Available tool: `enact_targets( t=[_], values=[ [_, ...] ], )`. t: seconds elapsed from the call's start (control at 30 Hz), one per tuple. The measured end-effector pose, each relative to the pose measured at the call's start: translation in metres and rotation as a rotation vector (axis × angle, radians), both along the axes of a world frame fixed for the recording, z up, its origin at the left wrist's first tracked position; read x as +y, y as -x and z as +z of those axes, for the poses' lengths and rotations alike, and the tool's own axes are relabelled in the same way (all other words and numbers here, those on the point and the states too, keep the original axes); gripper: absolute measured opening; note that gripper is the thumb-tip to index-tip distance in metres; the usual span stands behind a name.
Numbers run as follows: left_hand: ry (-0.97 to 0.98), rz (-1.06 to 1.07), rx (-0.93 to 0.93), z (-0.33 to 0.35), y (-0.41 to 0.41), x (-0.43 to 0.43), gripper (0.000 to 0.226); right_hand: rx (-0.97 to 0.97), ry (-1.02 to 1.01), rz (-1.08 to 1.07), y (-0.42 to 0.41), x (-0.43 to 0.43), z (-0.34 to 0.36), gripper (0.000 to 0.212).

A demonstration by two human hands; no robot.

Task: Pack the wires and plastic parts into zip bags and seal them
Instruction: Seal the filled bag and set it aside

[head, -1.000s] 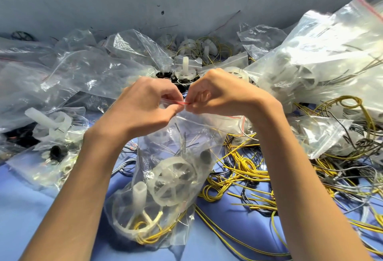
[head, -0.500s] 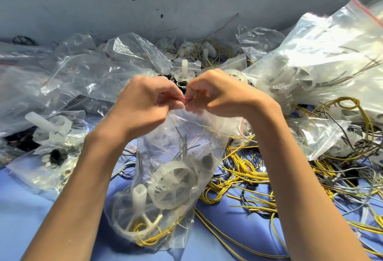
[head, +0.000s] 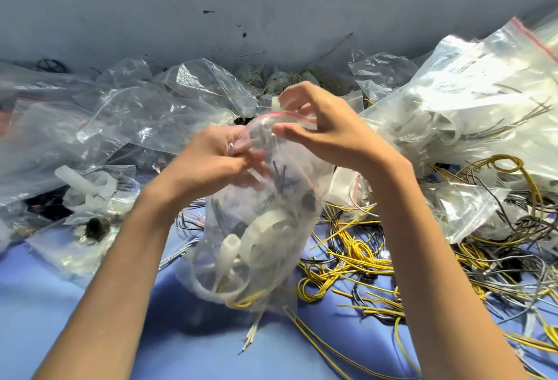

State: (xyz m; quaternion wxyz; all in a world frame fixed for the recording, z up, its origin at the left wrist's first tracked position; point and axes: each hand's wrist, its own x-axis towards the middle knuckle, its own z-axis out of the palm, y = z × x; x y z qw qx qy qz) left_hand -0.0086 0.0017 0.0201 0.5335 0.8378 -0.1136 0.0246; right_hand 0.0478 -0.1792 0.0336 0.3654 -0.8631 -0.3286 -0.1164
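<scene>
A clear zip bag (head: 256, 247) hangs in the middle, filled with white plastic wheels, a white tube and yellow and grey wires. Its red zip strip (head: 290, 114) curves across the top. My left hand (head: 211, 159) grips the bag's upper left side with curled fingers. My right hand (head: 320, 129) is at the red strip, thumb in front and fingers spread behind it; whether it pinches the strip I cannot tell. The bag is blurred from motion.
Loose yellow and grey wires (head: 377, 256) lie tangled on the blue table (head: 60, 304) to the right. A large stuffed zip bag (head: 471, 114) rises at the right. Filled and crumpled bags (head: 90, 198) crowd the left and back, against a grey wall (head: 271, 2).
My two hands, pinched together at the zip strip before, have come apart. The right hand has risen and spread its fingers, the left has dropped lower, and the bag has swung.
</scene>
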Motion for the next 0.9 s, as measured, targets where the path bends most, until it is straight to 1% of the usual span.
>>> enact_targets(
  t=[0.03, 0.1, 0.13, 0.17, 0.2, 0.23, 0.3, 0.37, 0.4, 0.43, 0.47, 0.5, 0.53, 0.57, 0.6, 0.63, 0.67, 0.7, 0.73, 0.77, 0.8, 0.83, 0.87, 0.9],
  values=[
    [0.092, 0.051, -0.047, 0.003, -0.001, -0.003, 0.035, 0.039, -0.010, -0.035, -0.002, -0.004, 0.001, 0.064],
    [0.237, 0.200, -0.165, 0.010, -0.002, -0.010, 0.034, 0.129, -0.046, -0.059, -0.003, -0.011, 0.004, 0.107],
    [0.298, 0.270, -0.216, 0.013, -0.004, -0.012, 0.034, 0.189, -0.091, -0.033, -0.003, -0.015, 0.006, 0.122],
    [0.371, 0.321, -0.239, 0.016, -0.007, -0.014, 0.036, 0.262, -0.144, 0.016, -0.005, -0.019, 0.006, 0.130],
    [0.447, 0.358, -0.235, 0.021, -0.010, -0.018, 0.034, 0.340, -0.198, 0.077, -0.006, -0.023, 0.005, 0.134],
    [0.526, 0.365, -0.220, 0.025, -0.014, -0.022, 0.027, 0.395, -0.233, 0.140, -0.007, -0.026, 0.003, 0.134],
    [0.655, 0.273, -0.189, 0.028, -0.025, -0.029, 0.005, 0.381, -0.260, 0.215, -0.010, -0.029, -0.002, 0.124],
    [0.710, 0.131, -0.150, 0.027, -0.038, -0.032, 0.029, 0.351, -0.278, 0.161, -0.010, -0.031, -0.003, 0.116],
    [0.713, 0.066, -0.132, 0.023, -0.045, -0.030, 0.031, 0.330, -0.290, 0.112, -0.009, -0.034, -0.002, 0.114],
    [0.694, 0.031, -0.104, 0.016, -0.052, -0.027, 0.027, 0.281, -0.303, 0.050, -0.010, -0.035, 0.000, 0.111],
    [0.646, 0.057, -0.077, 0.009, -0.059, -0.021, 0.025, 0.204, -0.321, -0.036, -0.010, -0.038, 0.002, 0.108],
    [0.568, 0.132, -0.069, -0.001, -0.068, -0.012, 0.023, 0.115, -0.351, -0.145, -0.012, -0.042, 0.004, 0.105],
    [0.439, 0.241, -0.089, -0.013, -0.076, -0.001, 0.019, 0.022, -0.403, -0.261, -0.014, -0.046, 0.007, 0.103],
    [0.244, 0.354, -0.135, -0.025, -0.086, 0.012, 0.017, -0.066, -0.459, -0.376, -0.017, -0.051, 0.009, 0.100],
    [-0.011, 0.458, -0.172, -0.038, -0.094, 0.028, 0.022, -0.131, -0.507, -0.491, -0.020, -0.057, 0.011, 0.099],
    [-0.275, 0.532, -0.182, -0.049, -0.101, 0.044, 0.027, -0.138, -0.531, -0.622, -0.023, -0.063, 0.011, 0.104],
    [-0.483, 0.568, -0.159, -0.059, -0.106, 0.060, 0.028, -0.084, -0.523, -0.762, -0.024, -0.067, 0.008, 0.110],
    [-0.627, 0.569, -0.107, -0.066, -0.109, 0.073, 0.029, -0.014, -0.482, -0.904, -0.023, -0.070, 0.005, 0.113],
    [-0.714, 0.546, -0.034, -0.071, -0.112, 0.084, 0.029, 0.017, -0.401, -1.035, -0.021, -0.070, 0.002, 0.112],
    [-0.757, 0.515, 0.041, -0.076, -0.113, 0.094, 0.031, -0.014, -0.298, -1.139, -0.019, -0.066, 0.000, 0.109],
    [-0.758, 0.479, 0.096, -0.079, -0.115, 0.101, 0.033, -0.092, -0.200, -1.198, -0.018, -0.064, 0.000, 0.105],
    [-0.739, 0.449, 0.118, -0.082, -0.117, 0.105, 0.033, -0.195, -0.122, -1.179, -0.018, -0.062, 0.002, 0.100],
    [-0.710, 0.435, 0.118, -0.085, -0.117, 0.108, 0.034, -0.268, -0.054, -1.068, -0.022, -0.061, 0.003, 0.093],
    [-0.686, 0.447, 0.110, -0.088, -0.117, 0.110, 0.035, -0.271, 0.012, -0.882, -0.026, -0.059, 0.004, 0.082]
  ],
)
